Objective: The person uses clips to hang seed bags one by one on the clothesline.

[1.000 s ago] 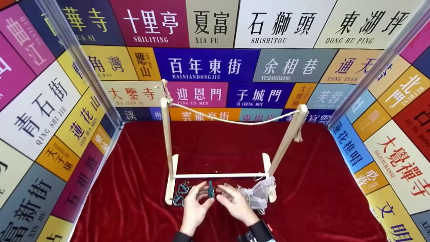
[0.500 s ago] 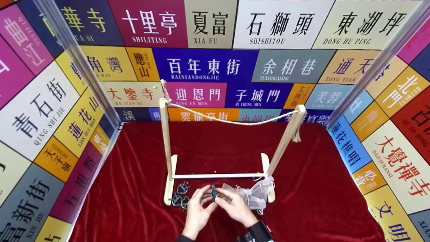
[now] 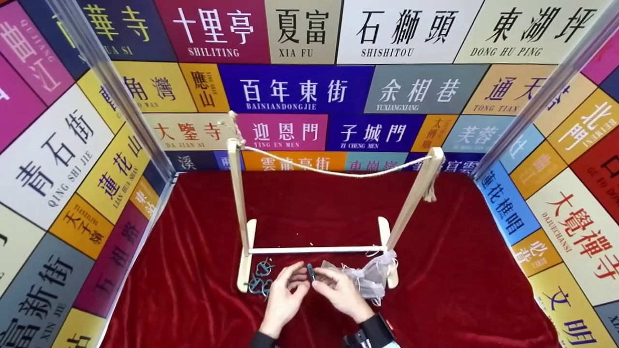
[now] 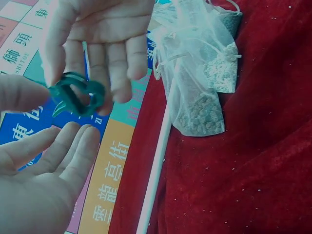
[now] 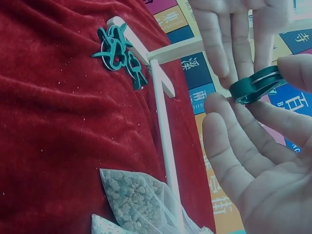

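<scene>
While the right hand [image 3: 341, 292] pinches a green clip [image 3: 311, 272] with its thumb and fingers, the left hand [image 3: 286, 296] is close by, as the head view shows. Its fingers are loose and a bit bent, with the tips right next to the clip. The clip is up between the two hands, in front of the wood frame [image 3: 236, 198]. More clips [image 3: 259, 280] lie in a heap by the frame's left foot. Thin net bags [image 3: 371, 290] lie by the right foot. A rope [image 3: 319, 169] sags across the top, and a bar [image 3: 314, 250] runs low down. Under it all is a red cloth [image 3: 208, 217], and bright signs [image 3: 300, 92] fill the wall.

Seen from the left wrist, the clip has a hole in it. The right thumb is on it. The left thumb comes up to its edge, and the other left fingers are apart from it. Next to the bar, one bag has brown bits and one has white bits.

Seen from the right wrist, the clip is side-on, with the right thumb at one end. The left fingers are behind it.
</scene>
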`<state>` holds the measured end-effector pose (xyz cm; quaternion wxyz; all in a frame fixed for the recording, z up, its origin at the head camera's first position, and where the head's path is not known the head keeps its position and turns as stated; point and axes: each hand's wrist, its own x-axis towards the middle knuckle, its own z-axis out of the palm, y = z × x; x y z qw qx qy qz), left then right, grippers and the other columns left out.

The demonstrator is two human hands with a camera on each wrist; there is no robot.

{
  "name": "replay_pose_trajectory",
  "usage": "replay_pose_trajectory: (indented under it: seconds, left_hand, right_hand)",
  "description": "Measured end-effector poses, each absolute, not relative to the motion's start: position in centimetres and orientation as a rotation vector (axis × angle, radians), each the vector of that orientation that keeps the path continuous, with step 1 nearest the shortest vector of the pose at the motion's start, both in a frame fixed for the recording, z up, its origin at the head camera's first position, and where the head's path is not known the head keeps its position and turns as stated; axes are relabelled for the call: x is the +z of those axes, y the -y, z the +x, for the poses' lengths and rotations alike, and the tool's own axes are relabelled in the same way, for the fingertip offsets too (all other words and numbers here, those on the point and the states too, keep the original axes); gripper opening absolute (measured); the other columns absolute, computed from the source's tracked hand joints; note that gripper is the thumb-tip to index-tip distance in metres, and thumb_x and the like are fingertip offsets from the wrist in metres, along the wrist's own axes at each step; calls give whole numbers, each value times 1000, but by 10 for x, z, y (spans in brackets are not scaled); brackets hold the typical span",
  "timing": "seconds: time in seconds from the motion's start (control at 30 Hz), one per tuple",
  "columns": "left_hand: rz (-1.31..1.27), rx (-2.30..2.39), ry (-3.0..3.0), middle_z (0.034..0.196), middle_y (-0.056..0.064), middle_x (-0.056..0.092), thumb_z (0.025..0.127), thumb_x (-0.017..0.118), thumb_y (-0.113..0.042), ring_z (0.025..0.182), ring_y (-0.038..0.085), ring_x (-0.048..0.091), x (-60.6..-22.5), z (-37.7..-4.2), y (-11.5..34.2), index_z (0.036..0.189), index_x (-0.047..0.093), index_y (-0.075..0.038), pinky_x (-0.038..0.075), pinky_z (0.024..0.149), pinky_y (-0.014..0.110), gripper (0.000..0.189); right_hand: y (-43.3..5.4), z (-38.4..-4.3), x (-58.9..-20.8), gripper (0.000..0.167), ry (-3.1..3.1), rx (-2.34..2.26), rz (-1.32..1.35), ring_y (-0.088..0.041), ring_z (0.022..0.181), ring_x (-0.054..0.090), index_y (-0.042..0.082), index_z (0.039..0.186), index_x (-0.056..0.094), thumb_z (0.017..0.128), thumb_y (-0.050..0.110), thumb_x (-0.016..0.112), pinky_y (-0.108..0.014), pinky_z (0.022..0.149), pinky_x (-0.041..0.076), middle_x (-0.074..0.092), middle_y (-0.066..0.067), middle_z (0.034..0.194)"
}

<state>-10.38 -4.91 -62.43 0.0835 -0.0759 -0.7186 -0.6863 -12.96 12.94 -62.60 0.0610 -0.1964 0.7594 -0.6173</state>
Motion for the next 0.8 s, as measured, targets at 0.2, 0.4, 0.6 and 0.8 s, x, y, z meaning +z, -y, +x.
replay_pose_trajectory:
  seconds: [0.2,0.4,0.6,0.8]
  left_hand:
    - [-215,-2076,2202,116,22,66,90,79,-7,97,32,69,-624,-111,53,132,62,8,59,82,28,47]
    - [-212,-2094,2208,110,19,68,88,80,-5,92,25,70,-624,-112,54,126,67,4,60,80,28,41]
    - [-185,-2074,2177,107,19,67,87,79,0,91,29,70,-619,-114,55,124,67,5,59,80,28,39]
    - [-194,-1966,2190,103,15,67,84,81,1,90,33,70,-613,-121,65,123,69,2,61,81,33,40]
  right_hand:
    - [-130,-130,-627,31,-2411,-1789,-655,-10,80,66,-6,122,70,93,6,73,-25,71,58,69,-13,99]
    - [-126,-126,-615,30,-2488,-1707,-636,-16,79,67,-8,118,71,89,0,74,-26,71,58,68,-16,97]
    - [-139,-135,-622,33,-2502,-1653,-744,-13,83,68,-2,123,71,91,8,76,-25,72,58,70,-13,103]
    - [-165,-145,-614,37,-2784,-1500,-857,-12,75,67,-2,122,72,86,5,78,-23,64,56,71,-11,104]
